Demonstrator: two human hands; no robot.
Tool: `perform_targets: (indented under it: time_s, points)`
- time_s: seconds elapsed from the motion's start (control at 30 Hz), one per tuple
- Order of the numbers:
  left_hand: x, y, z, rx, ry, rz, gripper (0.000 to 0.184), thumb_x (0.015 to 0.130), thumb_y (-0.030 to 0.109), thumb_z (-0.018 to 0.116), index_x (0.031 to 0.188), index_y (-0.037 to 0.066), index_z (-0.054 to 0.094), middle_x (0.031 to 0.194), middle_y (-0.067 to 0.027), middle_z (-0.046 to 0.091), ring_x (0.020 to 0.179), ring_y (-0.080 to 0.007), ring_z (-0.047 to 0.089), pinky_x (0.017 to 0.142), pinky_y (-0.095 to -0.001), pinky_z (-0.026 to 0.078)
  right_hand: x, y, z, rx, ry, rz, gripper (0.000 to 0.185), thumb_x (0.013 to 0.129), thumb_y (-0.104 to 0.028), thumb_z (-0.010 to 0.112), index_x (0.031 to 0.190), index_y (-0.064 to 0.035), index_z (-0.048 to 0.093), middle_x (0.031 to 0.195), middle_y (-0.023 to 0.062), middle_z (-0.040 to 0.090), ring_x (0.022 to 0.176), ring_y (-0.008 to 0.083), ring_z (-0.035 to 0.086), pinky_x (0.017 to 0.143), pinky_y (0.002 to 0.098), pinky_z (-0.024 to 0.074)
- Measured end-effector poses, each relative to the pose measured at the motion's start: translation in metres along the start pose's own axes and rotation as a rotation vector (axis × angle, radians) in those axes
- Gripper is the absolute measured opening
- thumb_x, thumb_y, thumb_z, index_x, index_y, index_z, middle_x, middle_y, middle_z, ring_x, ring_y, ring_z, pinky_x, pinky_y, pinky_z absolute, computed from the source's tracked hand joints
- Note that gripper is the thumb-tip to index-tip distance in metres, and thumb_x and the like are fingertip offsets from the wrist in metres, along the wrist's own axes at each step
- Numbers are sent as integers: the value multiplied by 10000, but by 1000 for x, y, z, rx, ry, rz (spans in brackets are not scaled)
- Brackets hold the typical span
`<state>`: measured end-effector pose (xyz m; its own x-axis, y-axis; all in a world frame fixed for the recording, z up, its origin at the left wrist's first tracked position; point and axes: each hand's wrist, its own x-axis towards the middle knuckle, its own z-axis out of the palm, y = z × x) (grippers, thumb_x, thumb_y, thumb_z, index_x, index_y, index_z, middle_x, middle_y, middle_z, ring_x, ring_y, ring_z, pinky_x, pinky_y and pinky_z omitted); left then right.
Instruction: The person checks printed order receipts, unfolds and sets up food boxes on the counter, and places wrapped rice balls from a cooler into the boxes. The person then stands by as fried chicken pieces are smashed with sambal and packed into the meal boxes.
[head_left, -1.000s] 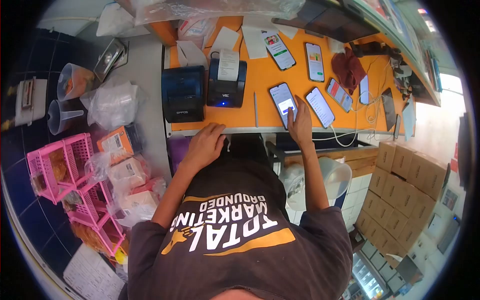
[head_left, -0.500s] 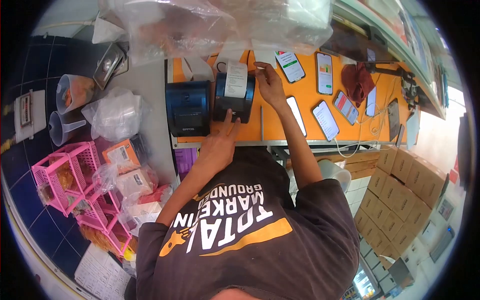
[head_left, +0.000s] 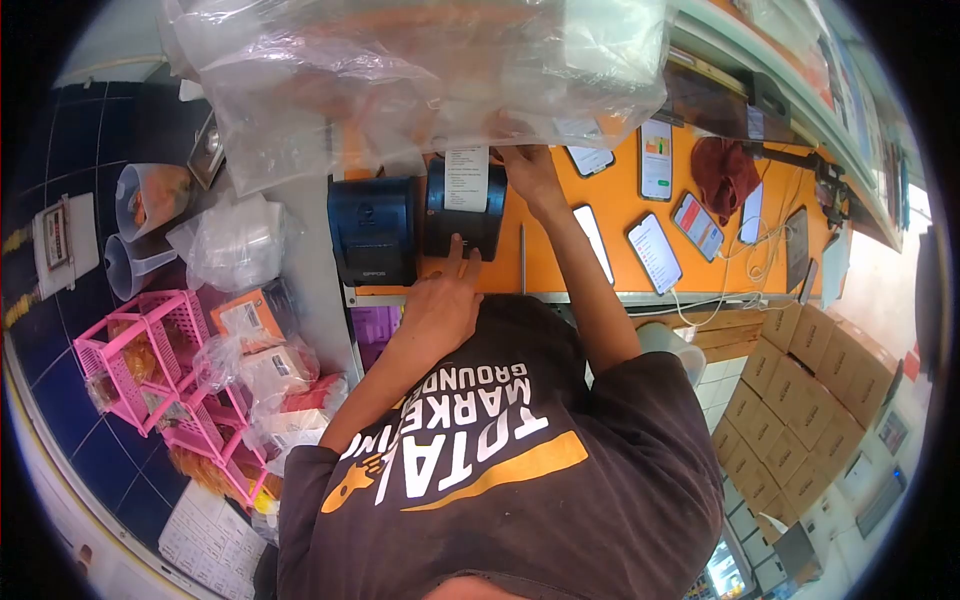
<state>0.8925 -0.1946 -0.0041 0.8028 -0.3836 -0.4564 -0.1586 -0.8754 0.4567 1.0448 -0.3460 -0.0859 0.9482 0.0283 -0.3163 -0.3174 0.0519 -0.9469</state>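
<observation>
My left hand rests at the front of a dark receipt printer, its index and middle fingers stretched onto the front panel. That hand holds nothing. A printed paper receipt sticks up from the printer's top. My right hand is beside the printer's far right corner, close to the receipt. Its fingertips lie partly behind hanging clear plastic, so their grip is not visible. Left of this printer stands a second dark printer.
Several phones, among them one with a lit screen, lie on the orange table with white cables. A plastic bag hangs over the far edge. Pink baskets stand left; stacked cartons are at right. A maroon cloth lies farther back.
My view has shifted, and the hanging plastic now covers more of the table's far side and my right fingertips. My left fingers stay on the printer's front.
</observation>
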Motion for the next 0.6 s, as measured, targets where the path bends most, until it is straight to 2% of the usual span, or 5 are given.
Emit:
perform_targets:
  time_s: [0.13,0.2,0.3,0.43,0.6]
  points:
    - [3,4,-6,4,-12,-24,603,863,182,673,1392,-17,466,1476,-337,390,933,-398,703,812,-432,577,1,-20,1,-82,4,7,281,939,-134,614,1166,32,614,1080,113,683,1049,189,619,902,331,488]
    - [4,6,-5,20,-39,-38,591,863,189,674,1382,-19,479,1475,-336,392,929,-393,705,808,-432,577,0,-27,2,-170,-7,-179,275,902,-127,651,1130,27,631,1045,105,687,1003,189,629,881,342,498]
    - [3,5,-4,26,-16,-33,584,868,199,672,1378,-20,488,1475,-333,395,919,-393,708,804,-434,579,11,-31,-5,-363,-71,-164,284,876,-130,689,1107,27,634,1025,105,691,971,205,639,859,354,507]
    - [4,7,-5,31,-44,-50,583,873,205,670,1379,-21,489,1475,-332,396,923,-393,708,795,-437,581,21,-19,-6,-192,-18,-225,290,866,-145,712,1090,23,639,1005,116,694,945,229,646,839,367,515]
    - [3,8,-5,46,-42,-49,583,876,212,670,1380,-20,491,1479,-326,394,975,-407,693,798,-440,585,24,-23,-8,-210,39,-381,202,886,-109,710,1061,-25,653,992,73,679,904,177,606,811,327,497]
